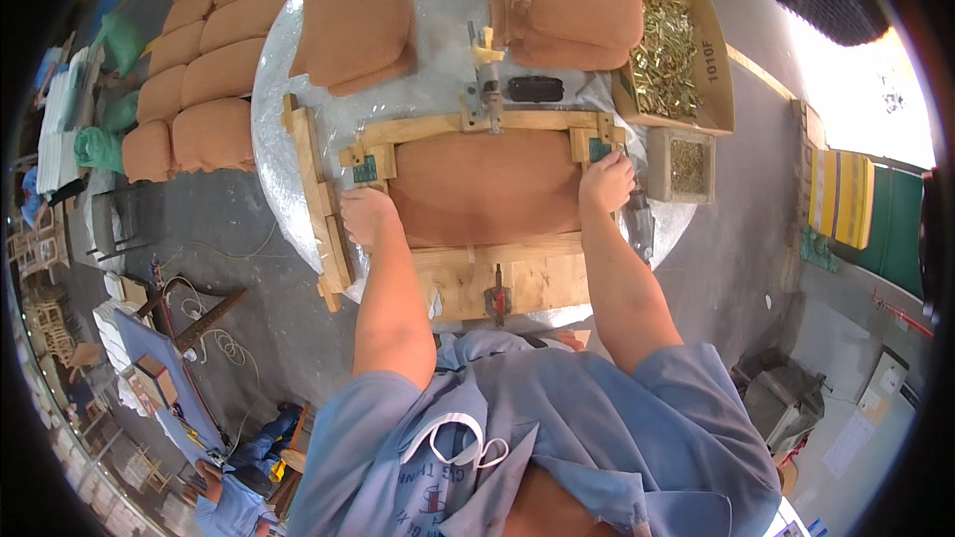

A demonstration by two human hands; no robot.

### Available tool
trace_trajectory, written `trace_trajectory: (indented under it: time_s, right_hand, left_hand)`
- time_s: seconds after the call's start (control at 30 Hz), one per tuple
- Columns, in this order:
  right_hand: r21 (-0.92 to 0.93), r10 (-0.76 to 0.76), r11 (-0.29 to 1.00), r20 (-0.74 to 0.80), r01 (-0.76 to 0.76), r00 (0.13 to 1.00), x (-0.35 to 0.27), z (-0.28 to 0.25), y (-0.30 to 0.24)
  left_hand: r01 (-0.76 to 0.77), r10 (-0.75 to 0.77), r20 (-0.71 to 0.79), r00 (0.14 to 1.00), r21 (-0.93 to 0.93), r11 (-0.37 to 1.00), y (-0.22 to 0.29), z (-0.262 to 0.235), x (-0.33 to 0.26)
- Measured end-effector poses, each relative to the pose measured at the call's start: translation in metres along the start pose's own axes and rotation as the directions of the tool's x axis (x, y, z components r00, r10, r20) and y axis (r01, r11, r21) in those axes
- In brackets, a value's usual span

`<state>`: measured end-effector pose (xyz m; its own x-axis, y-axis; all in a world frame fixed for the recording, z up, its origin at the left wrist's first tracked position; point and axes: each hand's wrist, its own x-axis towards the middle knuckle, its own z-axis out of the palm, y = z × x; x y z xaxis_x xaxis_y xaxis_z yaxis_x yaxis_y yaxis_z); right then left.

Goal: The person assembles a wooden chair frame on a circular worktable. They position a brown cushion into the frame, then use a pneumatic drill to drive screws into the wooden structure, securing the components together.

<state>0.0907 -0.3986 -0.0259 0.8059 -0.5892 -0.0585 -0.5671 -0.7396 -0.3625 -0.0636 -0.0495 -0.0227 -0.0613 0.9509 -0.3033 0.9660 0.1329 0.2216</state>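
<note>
Head view: brown cushion (484, 189) sits in a wooden frame (477, 273) at the near edge of the round surface (284, 89). Left hand (366, 217) presses flat on the cushion's left side, fingers together. Right hand (605, 182) curls over its right corner, gripping the fabric. Box of brass parts (668, 52) at the right edge, cushions (358, 10) at the far edge.
</note>
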Motion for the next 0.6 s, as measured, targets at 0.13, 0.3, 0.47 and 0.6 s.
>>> trace_trajectory:
  time_s: [0.13,0.3,0.47,0.6]
  right_hand:
    - [-0.072,-0.059,0.996,-0.047,0.055,0.997,-0.006,0.008,0.005]
    - [-0.160,-0.033,0.986,0.010,0.035,0.999,-0.017,0.001,0.003]
    - [-0.077,-0.061,0.995,0.001,0.061,0.998,-0.008,-0.003,-0.004]
    - [0.149,-0.206,0.963,-0.126,0.224,0.970,-0.008,-0.002,0.015]
  left_hand:
    - [0.019,-0.019,-0.018,1.000,0.005,1.000,0.000,-0.010,-0.011]
    - [0.016,0.005,-0.140,0.990,0.150,0.989,0.003,-0.004,-0.014]
    - [-0.063,0.084,-0.202,0.976,0.111,0.992,0.001,0.007,-0.017]
    - [-0.158,0.125,-0.125,0.984,-0.305,0.939,0.005,-0.011,-0.009]
